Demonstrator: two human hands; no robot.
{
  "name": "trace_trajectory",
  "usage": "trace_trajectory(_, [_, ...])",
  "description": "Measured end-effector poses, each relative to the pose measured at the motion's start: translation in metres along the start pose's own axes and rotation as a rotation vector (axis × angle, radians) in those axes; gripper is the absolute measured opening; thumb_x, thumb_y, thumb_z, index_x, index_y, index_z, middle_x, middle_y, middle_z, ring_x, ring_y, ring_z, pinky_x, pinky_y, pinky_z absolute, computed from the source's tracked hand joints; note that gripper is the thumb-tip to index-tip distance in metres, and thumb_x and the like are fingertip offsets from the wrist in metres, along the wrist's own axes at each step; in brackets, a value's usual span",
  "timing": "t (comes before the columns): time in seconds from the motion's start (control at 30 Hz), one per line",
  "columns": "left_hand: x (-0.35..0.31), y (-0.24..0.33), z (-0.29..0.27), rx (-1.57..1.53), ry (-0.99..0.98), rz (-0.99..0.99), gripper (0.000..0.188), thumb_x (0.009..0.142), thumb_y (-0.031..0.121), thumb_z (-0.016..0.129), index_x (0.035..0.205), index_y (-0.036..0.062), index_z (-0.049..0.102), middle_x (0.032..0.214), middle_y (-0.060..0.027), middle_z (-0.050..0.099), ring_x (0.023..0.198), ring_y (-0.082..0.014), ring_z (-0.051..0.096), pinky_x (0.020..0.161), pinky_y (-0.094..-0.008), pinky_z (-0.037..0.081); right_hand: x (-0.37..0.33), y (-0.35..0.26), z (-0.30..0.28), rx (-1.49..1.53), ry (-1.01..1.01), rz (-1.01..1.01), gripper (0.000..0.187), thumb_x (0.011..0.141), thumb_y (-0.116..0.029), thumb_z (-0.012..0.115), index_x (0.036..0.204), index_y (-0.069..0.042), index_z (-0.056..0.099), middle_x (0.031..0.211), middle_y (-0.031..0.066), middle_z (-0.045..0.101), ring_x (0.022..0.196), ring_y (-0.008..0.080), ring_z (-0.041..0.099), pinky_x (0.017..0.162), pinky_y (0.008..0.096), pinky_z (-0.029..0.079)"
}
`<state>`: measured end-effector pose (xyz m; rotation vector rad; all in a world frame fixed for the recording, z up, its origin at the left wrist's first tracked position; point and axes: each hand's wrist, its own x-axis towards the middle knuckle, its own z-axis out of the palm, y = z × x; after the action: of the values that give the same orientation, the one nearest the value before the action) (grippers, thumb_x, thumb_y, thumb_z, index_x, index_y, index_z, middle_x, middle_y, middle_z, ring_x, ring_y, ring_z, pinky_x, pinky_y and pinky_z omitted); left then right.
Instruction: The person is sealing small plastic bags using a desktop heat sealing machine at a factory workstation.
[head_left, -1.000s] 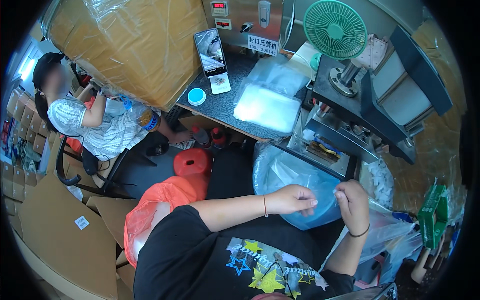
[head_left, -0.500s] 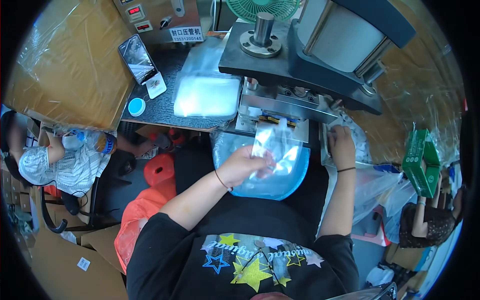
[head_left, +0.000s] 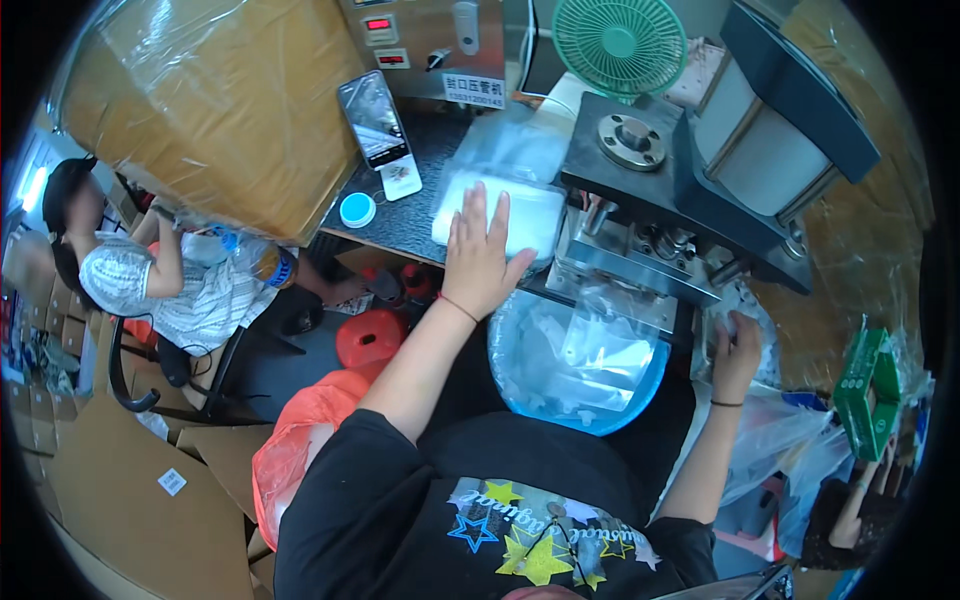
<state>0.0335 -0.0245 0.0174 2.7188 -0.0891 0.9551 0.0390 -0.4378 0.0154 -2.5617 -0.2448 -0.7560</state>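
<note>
My left hand (head_left: 480, 262) no longer pinches a clear bag at the press (head_left: 690, 150); it now lies on the stack of flat clear bags (head_left: 540, 210), palm down, all 5 fingers spread and gripping nothing. 1 loose bag (head_left: 610, 360) shows over the blue tub (head_left: 648, 392) just below the press; whether its upper end touches the metal I cannot tell. I judge that 1 bag is out of my grip and I am back at the supply. My right hand (head_left: 738, 355) is to the right of the press, beside the small white pieces (head_left: 765, 330), fingers curled toward the thumb; I cannot tell if it pinches anything.

The stack sits at the right end of the dark speckled table (head_left: 395, 235). Left of it are a round jar with a blue lid (head_left: 357, 209) and a phone (head_left: 375, 120) propped on a white stand. Behind are a steel control box (head_left: 425, 40) and a green fan (head_left: 620, 45). A big taped carton (head_left: 230, 110) fills the upper left, a co-worker (head_left: 120, 275) sits near it, and a red stool (head_left: 370, 338) is on the floor. A green box (head_left: 868, 390) is at far right, above a 2nd person (head_left: 840, 525).
</note>
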Motion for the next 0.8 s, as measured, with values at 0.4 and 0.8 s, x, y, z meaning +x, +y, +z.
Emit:
trace_trajectory(0.4, [-0.049,0.023,-0.039,-0.963,-0.477,-0.205,0.007,0.092,0.007,0.063,0.093,0.0011,0.068,0.084,-0.0096,0.069,0.077,-0.0142,0.066,0.071,-0.0275,0.052,-0.022,-0.100,-0.015,0.404,-0.260,-0.052,0.014,0.095,-0.014,0.061,0.099,0.000,0.061,0.088,0.0082,0.063,0.078,0.0176,0.058,0.072,0.0306,0.046])
trace_trajectory(0.8, [-0.082,0.093,-0.015,-1.557,-1.135,-0.261,0.021,0.100,0.020,0.061,0.102,0.0003,0.067,0.097,-0.0054,0.071,0.089,-0.0132,0.067,0.080,-0.0296,0.054,0.002,-0.126,-0.052,0.395,-0.336,-0.306,0.017,0.095,-0.015,0.057,0.085,-0.001,0.062,0.079,0.0115,0.060,0.073,0.0268,0.057,0.068,0.0363,0.045])
